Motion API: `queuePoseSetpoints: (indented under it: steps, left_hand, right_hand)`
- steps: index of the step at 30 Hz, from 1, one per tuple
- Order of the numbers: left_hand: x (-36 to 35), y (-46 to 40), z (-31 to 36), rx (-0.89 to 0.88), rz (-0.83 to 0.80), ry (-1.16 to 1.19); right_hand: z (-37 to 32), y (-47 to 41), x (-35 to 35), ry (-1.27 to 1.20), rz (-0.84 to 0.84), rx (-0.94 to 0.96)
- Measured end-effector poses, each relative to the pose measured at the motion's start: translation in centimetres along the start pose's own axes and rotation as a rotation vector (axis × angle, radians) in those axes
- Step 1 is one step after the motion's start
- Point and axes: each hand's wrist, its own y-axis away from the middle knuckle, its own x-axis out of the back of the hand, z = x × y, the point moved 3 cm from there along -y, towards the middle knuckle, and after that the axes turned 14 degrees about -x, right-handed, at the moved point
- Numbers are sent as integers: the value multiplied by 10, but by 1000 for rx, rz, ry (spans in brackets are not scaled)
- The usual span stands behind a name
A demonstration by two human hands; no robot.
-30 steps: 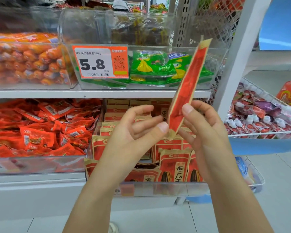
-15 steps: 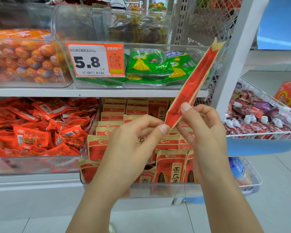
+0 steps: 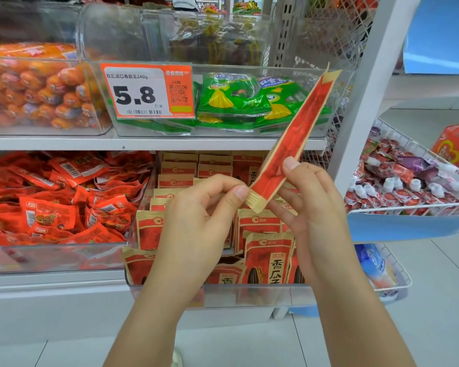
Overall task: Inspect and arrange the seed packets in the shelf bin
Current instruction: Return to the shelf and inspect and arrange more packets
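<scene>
Red-and-tan seed packet (image 3: 292,139) edge-on, tilted up-right above the packet-filled clear shelf bin (image 3: 249,296).

You face a white shelf unit (image 3: 154,144) under bright shop light; pale tiled floor (image 3: 435,300) below, white upright post (image 3: 366,102), blue wall panel (image 3: 440,35) at right.

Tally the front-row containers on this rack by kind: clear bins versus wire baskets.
Clear bins: 4 (sausage bin, green-packet bin, red-snack bin, seed-packet bin)
Wire baskets: 2 (upper basket, lower basket)
Total: 6
</scene>
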Motion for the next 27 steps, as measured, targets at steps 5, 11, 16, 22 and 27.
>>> queuePoseSetpoints:
  steps: [5,11,16,22,27]
  left_hand:
    - [1,0,1,6,-21,13]
    - [-5,3,-8,122,-128,127]
    - [-14,2,0,-4,-27,-64]
    - [2,-1,-12,203,-9,355]
    - [0,3,-12,253,-111,393]
  right_hand:
    - [-2,0,0,-37,0,-16]
    - [-6,3,2,322,173,162]
    - [1,6,-11,438,115,135]
    - [-6,7,-4,307,27,61]
    - [-12,9,1,102,-85,-49]
